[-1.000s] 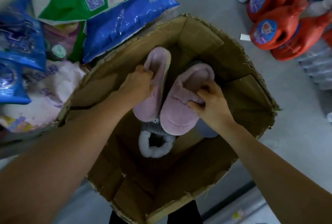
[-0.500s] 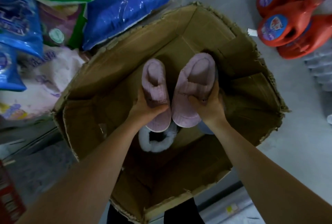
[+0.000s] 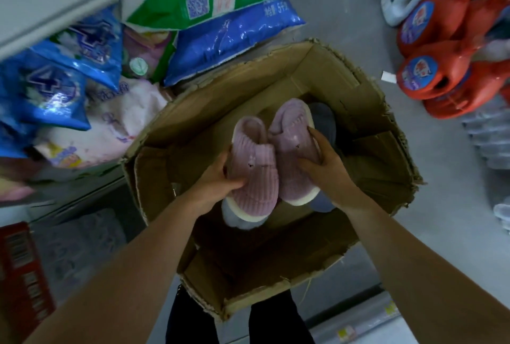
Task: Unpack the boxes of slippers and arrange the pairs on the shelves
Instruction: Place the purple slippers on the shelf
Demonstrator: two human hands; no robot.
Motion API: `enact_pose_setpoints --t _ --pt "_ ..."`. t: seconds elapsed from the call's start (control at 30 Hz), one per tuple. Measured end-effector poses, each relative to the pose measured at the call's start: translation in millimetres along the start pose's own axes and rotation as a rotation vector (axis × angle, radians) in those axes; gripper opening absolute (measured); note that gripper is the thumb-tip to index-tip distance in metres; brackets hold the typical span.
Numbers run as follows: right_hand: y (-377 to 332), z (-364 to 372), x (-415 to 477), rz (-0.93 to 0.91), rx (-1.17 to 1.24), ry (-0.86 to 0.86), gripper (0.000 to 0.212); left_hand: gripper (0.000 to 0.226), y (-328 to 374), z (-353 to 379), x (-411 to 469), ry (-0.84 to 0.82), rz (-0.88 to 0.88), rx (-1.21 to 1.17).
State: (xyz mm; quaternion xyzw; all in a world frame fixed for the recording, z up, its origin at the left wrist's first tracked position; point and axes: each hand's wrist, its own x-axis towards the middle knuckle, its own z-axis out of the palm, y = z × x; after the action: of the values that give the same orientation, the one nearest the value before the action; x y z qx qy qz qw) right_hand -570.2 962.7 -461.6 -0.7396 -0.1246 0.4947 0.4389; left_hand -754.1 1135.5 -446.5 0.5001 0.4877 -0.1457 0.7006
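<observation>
Left hand (image 3: pixel 218 182) curled round left slipper (image 3: pixel 255 170), gripping its outer side. Right hand (image 3: pixel 328 163) curled round right slipper (image 3: pixel 289 145), likewise. Both pink, toes toward the person, touching side by side, held over the open box (image 3: pixel 276 81). Grey slipper (image 3: pixel 237 218) lies in the box beneath them.

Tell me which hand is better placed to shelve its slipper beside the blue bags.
Left, likely: the left hand grips its pink slipper nearer the blue bags; the right hand holds the other slipper farther off.
</observation>
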Motion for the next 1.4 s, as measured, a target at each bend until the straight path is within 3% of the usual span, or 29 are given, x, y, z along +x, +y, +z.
enact_pose_setpoints --t 0.17,0.43,0.8,1.07,1.4 --pt "-41 -6 -23 -0.068 -0.075 -0.048 0.07 0.094 -1 -12 -41 0.075 0.065 -0.147" --pt "-108 8 -55 -0.153 -0.101 -0.118 0.063 0.09 9 -35 -100 0.127 0.24 -0.178" --pt "-166 59 -109 -0.278 -0.078 -0.088 0.06 0.085 5 -94 -190 0.201 0.434 -0.304" --pt "-216 161 -199 -0.457 -0.13 -0.149 0.062 0.083 -43 -166 -315 0.326 0.596 -0.332" --pt "-244 381 -338 -0.703 -0.191 -0.291 0.059 0.084 -178 -281 -508 0.588 0.775 -0.421"
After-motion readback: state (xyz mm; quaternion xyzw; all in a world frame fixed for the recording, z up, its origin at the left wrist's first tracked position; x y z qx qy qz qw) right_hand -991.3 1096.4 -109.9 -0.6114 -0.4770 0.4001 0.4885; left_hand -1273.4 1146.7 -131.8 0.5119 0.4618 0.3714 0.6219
